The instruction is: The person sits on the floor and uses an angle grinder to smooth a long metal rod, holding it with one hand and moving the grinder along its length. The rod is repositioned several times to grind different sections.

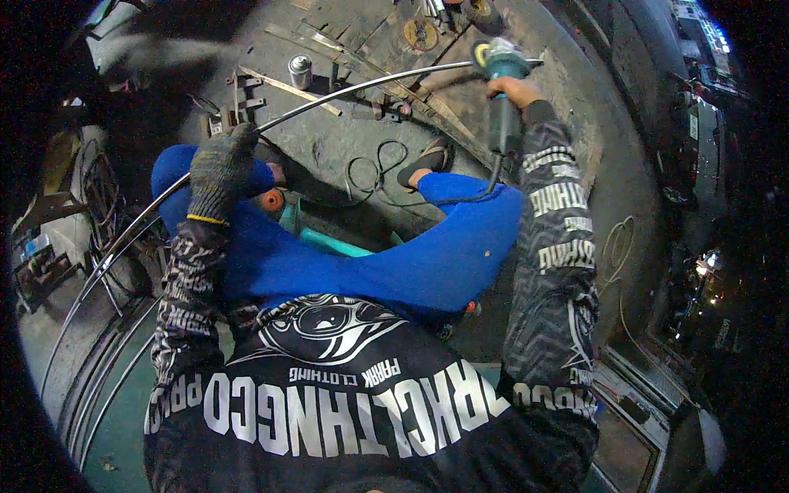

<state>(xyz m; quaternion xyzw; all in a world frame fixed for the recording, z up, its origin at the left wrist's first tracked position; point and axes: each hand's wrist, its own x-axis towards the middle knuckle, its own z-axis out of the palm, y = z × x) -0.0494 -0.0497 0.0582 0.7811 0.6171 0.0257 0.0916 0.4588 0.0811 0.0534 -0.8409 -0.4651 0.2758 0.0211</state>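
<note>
My left hand, in a dark knitted glove with a yellow edge, is closed round a long thin metal tube above my left knee. The tube runs from the lower left up to the far right. My bare right hand grips a teal and black angle grinder with my arm stretched out. The grinder's head, with a yellowish disc, is at the far end of the tube. Whether disc and tube touch I cannot tell. A black cord trails from the grinder's rear end across my right leg.
A silver can stands on the floor beyond the tube, near wooden strips and metal pieces. Several more tubes lie at the lower left. The cord loops between my sandalled feet. A metal frame is at the lower right.
</note>
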